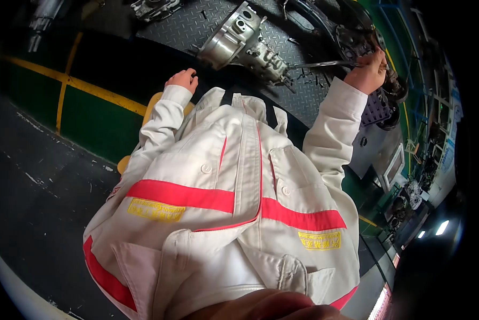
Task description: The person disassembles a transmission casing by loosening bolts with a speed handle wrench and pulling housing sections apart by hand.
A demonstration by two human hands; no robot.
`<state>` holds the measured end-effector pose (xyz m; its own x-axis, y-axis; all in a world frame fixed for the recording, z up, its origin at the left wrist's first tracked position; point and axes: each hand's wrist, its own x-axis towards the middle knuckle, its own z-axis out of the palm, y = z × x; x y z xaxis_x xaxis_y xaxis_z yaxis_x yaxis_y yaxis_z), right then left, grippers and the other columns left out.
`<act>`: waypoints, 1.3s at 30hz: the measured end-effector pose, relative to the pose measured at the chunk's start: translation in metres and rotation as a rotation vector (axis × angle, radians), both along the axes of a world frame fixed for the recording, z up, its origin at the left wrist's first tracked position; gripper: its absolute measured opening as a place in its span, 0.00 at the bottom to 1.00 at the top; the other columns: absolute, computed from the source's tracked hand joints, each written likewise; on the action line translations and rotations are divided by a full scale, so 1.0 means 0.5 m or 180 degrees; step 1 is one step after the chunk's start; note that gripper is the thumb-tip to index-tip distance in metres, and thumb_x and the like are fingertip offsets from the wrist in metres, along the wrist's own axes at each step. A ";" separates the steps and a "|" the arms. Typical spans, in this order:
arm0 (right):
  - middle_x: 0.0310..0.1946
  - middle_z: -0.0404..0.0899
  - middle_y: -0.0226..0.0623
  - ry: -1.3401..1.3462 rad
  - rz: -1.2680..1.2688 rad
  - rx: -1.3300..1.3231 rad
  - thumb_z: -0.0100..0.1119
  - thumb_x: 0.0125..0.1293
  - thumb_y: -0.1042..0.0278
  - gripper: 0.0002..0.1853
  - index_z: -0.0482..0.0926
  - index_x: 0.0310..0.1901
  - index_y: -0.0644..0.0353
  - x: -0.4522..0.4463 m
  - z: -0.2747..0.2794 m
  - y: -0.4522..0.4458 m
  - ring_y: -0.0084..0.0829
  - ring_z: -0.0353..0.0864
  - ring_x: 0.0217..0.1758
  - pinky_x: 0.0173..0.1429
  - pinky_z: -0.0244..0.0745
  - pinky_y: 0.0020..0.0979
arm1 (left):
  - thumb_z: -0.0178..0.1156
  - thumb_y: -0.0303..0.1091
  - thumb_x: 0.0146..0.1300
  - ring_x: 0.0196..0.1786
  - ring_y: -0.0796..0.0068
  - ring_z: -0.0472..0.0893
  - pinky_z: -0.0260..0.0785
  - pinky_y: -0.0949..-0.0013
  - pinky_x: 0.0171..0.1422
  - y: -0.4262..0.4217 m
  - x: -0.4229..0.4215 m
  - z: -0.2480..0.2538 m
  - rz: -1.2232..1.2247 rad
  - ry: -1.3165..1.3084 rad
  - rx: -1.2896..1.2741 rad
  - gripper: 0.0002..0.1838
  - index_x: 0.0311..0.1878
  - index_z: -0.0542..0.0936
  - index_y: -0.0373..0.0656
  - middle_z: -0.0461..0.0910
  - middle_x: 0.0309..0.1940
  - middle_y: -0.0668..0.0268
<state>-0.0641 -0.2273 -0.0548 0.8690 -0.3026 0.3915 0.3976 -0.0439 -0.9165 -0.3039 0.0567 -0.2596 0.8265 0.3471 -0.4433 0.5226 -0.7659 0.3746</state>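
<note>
My right hand [369, 73] is closed around one end of a long, thin metal rod [325, 64], held over the workbench's right side. The rod's other end reaches left toward a silver cast-metal gearbox housing [228, 45]. Its wide bell-shaped end faces left, and its narrower end, with several protruding studs, points to the lower right. My left hand [181, 80] is low beside the bench's near edge, left of the housing, with its fingers curled. Whatever those fingers hold, if anything, is hidden.
The bench has a diamond-plate metal top [178, 33] with small loose bolts and pins on it. Dark machine parts stand behind my right hand. A purple perforated tray [375, 110] lies below that hand. Another metal part [155, 8] sits at the top.
</note>
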 end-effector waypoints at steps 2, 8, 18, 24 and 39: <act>0.15 0.69 0.28 -0.0053 -0.0178 0.0035 0.53 0.68 0.63 0.12 0.77 0.38 0.65 0.013 -0.023 -0.050 0.18 0.65 0.18 0.27 0.60 0.21 | 0.55 0.41 0.62 0.46 0.59 0.79 0.72 0.58 0.50 0.001 0.005 -0.001 0.0179 -0.0177 -0.0111 0.14 0.49 0.77 0.50 0.80 0.42 0.63; 0.31 0.71 0.31 0.0045 -0.0970 -0.0249 0.54 0.65 0.66 0.08 0.69 0.40 0.60 0.061 -0.038 -0.130 0.19 0.67 0.27 0.31 0.64 0.22 | 0.55 0.41 0.63 0.47 0.59 0.79 0.71 0.58 0.53 -0.005 -0.004 -0.018 0.0241 0.0016 -0.0099 0.14 0.49 0.77 0.51 0.80 0.45 0.64; 0.41 0.69 0.36 -0.0182 -0.1397 0.0238 0.55 0.58 0.77 0.13 0.66 0.44 0.60 0.099 -0.020 0.017 0.27 0.70 0.40 0.47 0.67 0.28 | 0.54 0.42 0.62 0.47 0.58 0.79 0.72 0.57 0.51 0.018 0.008 -0.020 0.0134 0.0037 -0.0063 0.14 0.49 0.76 0.50 0.80 0.44 0.63; 0.17 0.64 0.24 -0.0541 0.0216 0.0151 0.58 0.63 0.70 0.05 0.72 0.33 0.57 -0.048 -0.053 -0.078 0.15 0.58 0.17 0.22 0.53 0.19 | 0.54 0.42 0.62 0.47 0.57 0.79 0.72 0.57 0.51 0.022 0.022 -0.006 0.0187 0.0012 -0.0033 0.13 0.48 0.76 0.50 0.80 0.44 0.62; 0.13 0.63 0.25 0.0151 0.0350 0.0394 0.52 0.67 0.62 0.12 0.77 0.34 0.63 0.007 -0.015 -0.052 0.16 0.57 0.14 0.19 0.51 0.20 | 0.54 0.41 0.61 0.45 0.57 0.80 0.72 0.57 0.49 0.005 0.061 -0.013 0.0098 -0.0276 -0.0126 0.13 0.48 0.78 0.51 0.81 0.42 0.62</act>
